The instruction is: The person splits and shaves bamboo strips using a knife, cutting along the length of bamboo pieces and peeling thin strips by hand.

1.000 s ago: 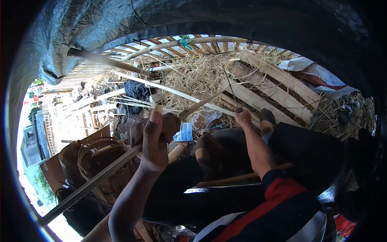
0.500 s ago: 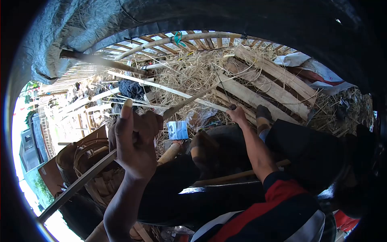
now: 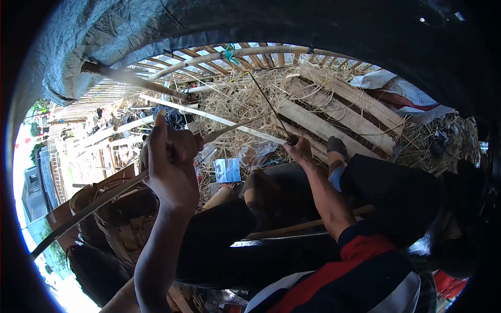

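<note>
My left hand [image 3: 173, 164] is closed around a long bamboo strip [image 3: 94, 206], its thumb pointing up. The strip slants from the lower left edge, through the fist, to a thin end above the shavings. My right hand [image 3: 301, 151] grips the dark handle of what looks like a knife [image 3: 269, 106]. Its long, thin blade shows nearly edge-on and points up and left, past the strip's far end. A pale bamboo slat [image 3: 209, 116] runs behind the strip, with one end close to my right hand.
Wooden planks [image 3: 321, 125] lie among bamboo shavings [image 3: 229, 99] beyond my right hand. A bamboo fence [image 3: 282, 49] curves across the back beneath a dark tarp [image 3: 104, 36]. Left below stands a container of bamboo pieces [image 3: 130, 235]. A blue-and-white packet [image 3: 227, 170] lies between the arms.
The knife blade has swung up and left and shows longer. My right hand has shifted slightly left. My left hand has moved a little left with the strip.
</note>
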Motion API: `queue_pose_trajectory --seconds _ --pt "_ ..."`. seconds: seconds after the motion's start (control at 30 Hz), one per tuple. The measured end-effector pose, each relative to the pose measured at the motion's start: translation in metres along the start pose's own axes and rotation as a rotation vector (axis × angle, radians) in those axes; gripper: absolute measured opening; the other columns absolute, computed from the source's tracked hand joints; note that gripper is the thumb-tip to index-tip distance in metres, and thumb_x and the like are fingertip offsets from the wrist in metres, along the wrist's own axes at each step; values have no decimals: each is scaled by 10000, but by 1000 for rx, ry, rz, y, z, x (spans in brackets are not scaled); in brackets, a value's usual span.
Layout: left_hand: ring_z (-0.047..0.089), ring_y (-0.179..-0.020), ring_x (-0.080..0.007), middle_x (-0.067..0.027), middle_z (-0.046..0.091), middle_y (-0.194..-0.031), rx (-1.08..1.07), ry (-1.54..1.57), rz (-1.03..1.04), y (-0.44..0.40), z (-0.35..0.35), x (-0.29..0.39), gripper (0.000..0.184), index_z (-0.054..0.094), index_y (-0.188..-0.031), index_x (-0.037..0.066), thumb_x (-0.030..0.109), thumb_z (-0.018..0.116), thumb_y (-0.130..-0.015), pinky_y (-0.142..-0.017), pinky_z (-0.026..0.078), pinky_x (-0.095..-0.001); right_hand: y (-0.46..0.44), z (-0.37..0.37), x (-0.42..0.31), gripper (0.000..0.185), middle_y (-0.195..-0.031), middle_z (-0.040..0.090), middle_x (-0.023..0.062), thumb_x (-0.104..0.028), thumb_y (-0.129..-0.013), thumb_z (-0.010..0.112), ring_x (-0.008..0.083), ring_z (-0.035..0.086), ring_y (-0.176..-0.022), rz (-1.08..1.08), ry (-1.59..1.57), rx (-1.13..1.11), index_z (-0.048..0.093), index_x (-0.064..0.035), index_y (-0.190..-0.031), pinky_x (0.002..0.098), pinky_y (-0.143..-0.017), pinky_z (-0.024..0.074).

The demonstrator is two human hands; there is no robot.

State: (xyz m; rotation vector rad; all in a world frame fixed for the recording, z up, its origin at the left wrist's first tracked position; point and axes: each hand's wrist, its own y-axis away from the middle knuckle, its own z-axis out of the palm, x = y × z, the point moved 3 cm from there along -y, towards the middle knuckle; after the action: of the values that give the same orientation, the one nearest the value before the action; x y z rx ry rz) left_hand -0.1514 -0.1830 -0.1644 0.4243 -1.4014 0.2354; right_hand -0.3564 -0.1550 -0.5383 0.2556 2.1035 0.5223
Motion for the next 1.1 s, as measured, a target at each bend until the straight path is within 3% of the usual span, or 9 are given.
queue_pose_trajectory --seconds 0.13,0.2,0.23,0.47,0.67,0.77,0.9,1.03,1.1 --pt "266 -482 -117 0 277 -502 21 2 -6 -2 3 2 414 365 -586 110 301 434 -946 -573 346 -323 -4 -1 0 354 -723 637 213 -315 -632 697 364 638 -747 -90 -97 -2 630 13 -750 422 -683 489" --pt "265 -481 -118 2 277 -503 50 13 -16 -3 4 3 415 359 -583 114 299 435 -946 -573 345 -322 -2 -12 18 402 -813 653 224 -331 -625 703 369 639 -825 174 92 51 650 28 -799 423 -721 498" --pt "263 -481 -119 3 277 -504 77 23 -27 -3 4 3 416 352 -580 119 297 435 -946 -573 343 -321 -15 -1 59 458 -902 649 246 -347 -619 700 377 626 -895 408 118 -79 661 43 -855 423 -757 500" --pt "263 -481 -121 3 275 -505 193 13 -8 -6 6 3 410 351 -581 125 296 442 -942 -569 334 -314 -11 -12 81 442 -908 640 269 -338 -639 662 396 618 -905 378 230 -44 658 42 -864 428 -774 496" --pt "265 -461 -130 18 246 -487 -9 -32 30 -4 3 0 412 334 -571 134 292 389 -948 -536 316 -316 -22 -5 91 406 -775 647 226 -336 -635 663 367 637 -797 374 87 -180 657 22 -827 422 -689 483" --pt "236 -429 -124 12 266 -480 -200 -155 233 -3 -5 -2 417 345 -574 125 289 329 -957 -512 289 -312 -20 -13 49 306 -529 533 99 -306 -609 654 239 532 -527 -6 -81 -17 537 -23 -613 394 -536 406" --pt "237 -414 -123 11 255 -457 -464 -100 272 -9 -23 -4 426 366 -571 112 299 320 -951 -490 285 -317 -24 -11 10 262 -498 442 36 -236 -634 648 135 415 -512 -140 -117 -273 509 -18 -592 346 -492 349" --pt "250 -379 -140 -11 298 -428 -615 -144 244 -14 -34 -4 486 316 -476 105 284 328 -927 -463 288 -322 -9 -4 -46 206 -538 458 13 -158 -657 663 92 397 -533 -311 -296 -381 512 -24 -620 320 -488 343" --pt "250 -378 -141 -11 300 -428 -611 -156 232 -15 -33 -3 492 317 -466 105 280 326 -926 -462 289 -322 5 -8 -83 206 -536 476 25 -189 -646 675 111 427 -531 -374 -334 -385 539 -34 -636 327 -498 363"
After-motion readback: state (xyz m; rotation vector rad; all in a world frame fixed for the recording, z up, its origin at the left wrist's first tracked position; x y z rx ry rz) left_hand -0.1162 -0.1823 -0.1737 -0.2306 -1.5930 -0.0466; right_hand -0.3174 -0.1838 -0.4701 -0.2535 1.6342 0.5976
